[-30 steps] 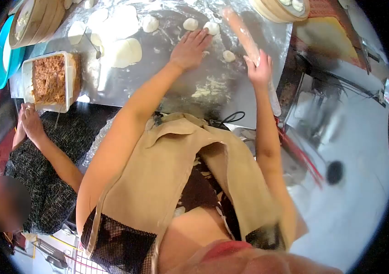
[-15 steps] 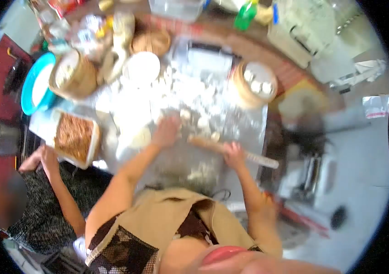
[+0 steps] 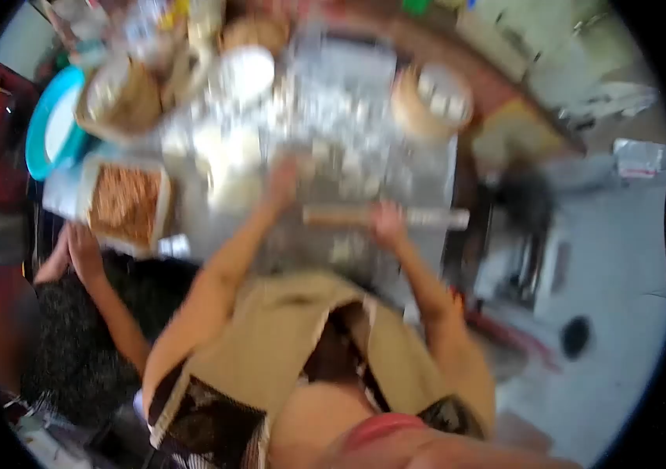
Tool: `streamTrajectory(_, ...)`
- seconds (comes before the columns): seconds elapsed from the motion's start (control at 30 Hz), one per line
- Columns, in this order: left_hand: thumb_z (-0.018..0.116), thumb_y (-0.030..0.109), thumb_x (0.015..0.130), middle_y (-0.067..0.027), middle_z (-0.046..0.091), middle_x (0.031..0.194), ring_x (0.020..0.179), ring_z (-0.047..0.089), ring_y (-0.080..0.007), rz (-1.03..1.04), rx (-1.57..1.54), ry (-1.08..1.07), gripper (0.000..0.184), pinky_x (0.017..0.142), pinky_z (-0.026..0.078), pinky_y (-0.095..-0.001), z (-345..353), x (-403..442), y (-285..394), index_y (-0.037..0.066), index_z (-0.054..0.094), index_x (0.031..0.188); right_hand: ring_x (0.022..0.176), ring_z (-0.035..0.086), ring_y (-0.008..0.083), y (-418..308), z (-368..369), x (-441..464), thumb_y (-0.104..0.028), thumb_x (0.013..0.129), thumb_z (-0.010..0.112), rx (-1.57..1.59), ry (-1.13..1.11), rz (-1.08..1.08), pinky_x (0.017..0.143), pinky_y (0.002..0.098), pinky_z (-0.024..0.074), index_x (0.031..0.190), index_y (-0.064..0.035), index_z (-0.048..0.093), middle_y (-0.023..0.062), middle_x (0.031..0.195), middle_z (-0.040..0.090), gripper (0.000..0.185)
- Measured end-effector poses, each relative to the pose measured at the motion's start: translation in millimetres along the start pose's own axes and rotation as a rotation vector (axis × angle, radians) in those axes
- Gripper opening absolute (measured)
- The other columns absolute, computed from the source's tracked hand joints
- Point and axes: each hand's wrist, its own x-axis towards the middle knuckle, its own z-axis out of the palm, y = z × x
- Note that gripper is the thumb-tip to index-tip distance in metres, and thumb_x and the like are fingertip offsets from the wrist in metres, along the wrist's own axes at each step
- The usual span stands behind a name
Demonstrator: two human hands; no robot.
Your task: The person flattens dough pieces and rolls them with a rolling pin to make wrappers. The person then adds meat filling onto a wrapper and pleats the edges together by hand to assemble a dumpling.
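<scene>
My right hand (image 3: 388, 224) is wrapped round a wooden rolling pin (image 3: 435, 219), which lies roughly level across the near part of the metal worktop (image 3: 294, 250). My left hand (image 3: 283, 181) is on or just over the worktop, left of the pin's end; its fingers are smeared by motion. Small pale dough pieces (image 3: 351, 162) lie beyond the pin, blurred. Left of my left hand are flat, pale dough sheets (image 3: 237, 193). Flour covers much of the worktop's far half.
A tray of reddish-brown filling (image 3: 123, 205) stands at left, near another person's clasped hands (image 3: 79, 248). Round steamers (image 3: 407, 109) (image 3: 134, 109), one with white pieces inside, flank the worktop. A turquoise basin (image 3: 38, 141) and a white round dish (image 3: 245, 74) stand farther back.
The view has tilted, so the worktop sits higher in it. The rolling pin has turned from slanted to nearly level, with my right hand still on it.
</scene>
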Motion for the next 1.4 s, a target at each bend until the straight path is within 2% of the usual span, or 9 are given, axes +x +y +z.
streamTrajectory(0.1,0.046,0.012,0.086,-0.0213,0.056,0.109,0.104,0.052,-0.0377,-0.269,-0.203,-0.098,0.032,0.089,0.042,-0.0439,-52.0,1.2,17.4,0.002,0.053,0.116,0.091,0.05,0.0343,-22.3,-27.6,-0.8,-0.045,0.075,0.062,0.151,0.199,-0.005,0.079,0.0453,0.038,0.105,-0.0077,0.059,0.0157,0.101,0.054,0.048)
streamTrajectory(0.27,0.058,0.022,0.083,-0.0155,0.057,0.103,0.099,0.054,-0.0336,-0.158,-0.276,-0.158,0.029,0.082,0.044,-0.0424,-37.1,20.6,30.0,0.008,0.058,0.108,0.074,0.05,0.0263,-40.1,-25.7,13.2,-0.033,0.078,0.06,0.109,0.362,0.162,0.067,0.0401,0.0357,0.081,-0.009,0.059,0.0076,0.078,0.052,0.025)
streamTrajectory(0.47,0.062,0.026,0.081,-0.0175,0.057,0.103,0.099,0.053,-0.0329,-0.53,-0.138,-0.088,0.029,0.088,0.041,-0.0415,-28.5,53.5,54.4,0.003,0.062,0.1,0.072,0.052,0.0249,-42.1,-24.3,23.5,-0.029,0.08,0.058,0.088,0.387,0.267,0.067,0.0396,0.0368,0.074,-0.0104,0.06,0.0064,0.073,0.054,0.02)
streamTrajectory(0.67,0.063,0.017,0.078,-0.0144,0.058,0.099,0.092,0.055,-0.0311,-0.348,-0.299,-0.244,0.024,0.08,0.045,-0.0377,-33.7,53.0,50.1,0.008,0.061,0.099,0.076,0.053,0.0254,-41.4,-19.4,25.5,-0.027,0.081,0.053,0.067,0.266,0.294,0.072,0.0412,0.0396,0.076,-0.0117,0.061,0.0058,0.076,0.056,0.018)
streamTrajectory(0.77,0.062,0.018,0.08,-0.0127,0.059,0.086,0.079,0.057,-0.0285,-0.241,-0.28,0.41,0.021,0.077,0.045,-0.0387,-49.9,78.4,0.4,0.005,0.063,0.097,0.077,0.053,0.0255,-43.9,-16.9,22.3,-0.025,0.08,0.052,0.103,0.318,0.309,0.072,0.0416,0.0401,0.078,-0.012,0.06,0.0055,0.077,0.056,0.015)
streamTrajectory(0.87,0.062,0.015,0.079,-0.0146,0.064,0.082,0.079,0.061,-0.0287,-0.328,0.02,0.428,0.016,0.072,0.047,-0.0369,-89.9,139.2,-83.1,0.006,0.067,0.092,0.076,0.052,0.026,-44.3,-16.5,17.9,-0.024,0.08,0.05,0.112,0.397,0.29,0.07,0.0409,0.0387,0.077,-0.0119,0.059,0.0063,0.077,0.055,0.016)
streamTrajectory(1.17,0.066,0.043,0.072,-0.0107,0.068,0.082,0.074,0.067,-0.0184,-0.534,0.544,-0.073,0.041,0.069,0.053,-0.033,-25.8,202.2,-239.0,0.015,0.067,0.103,0.073,0.051,0.0255,-46.1,-16.6,24.1,-0.028,0.076,0.048,0.102,0.414,0.322,0.068,0.0385,0.0382,0.075,-0.0141,0.057,0.0049,0.078,0.054,0.016)
streamTrajectory(1.23,0.065,0.039,0.074,-0.011,0.067,0.077,0.072,0.067,-0.0198,-0.763,0.196,-0.269,0.04,0.068,0.053,-0.0329,-76.0,210.3,-155.0,0.015,0.066,0.105,0.073,0.051,0.0255,-44.7,-15.6,18.7,-0.028,0.076,0.048,0.12,0.424,0.321,0.068,0.0382,0.038,0.074,-0.0146,0.056,0.0043,0.078,0.054,0.016)
streamTrajectory(1.4,0.062,0.026,0.079,-0.011,0.068,0.084,0.075,0.065,-0.0219,-0.389,0.003,-0.247,0.039,0.072,0.051,-0.0292,-98.6,161.6,-66.2,0.011,0.062,0.114,0.073,0.052,0.0244,-42.9,-1.5,16.2,-0.027,0.075,0.049,0.081,0.433,0.344,0.069,0.0389,0.0378,0.075,-0.0155,0.057,0.003,0.077,0.054,0.014)
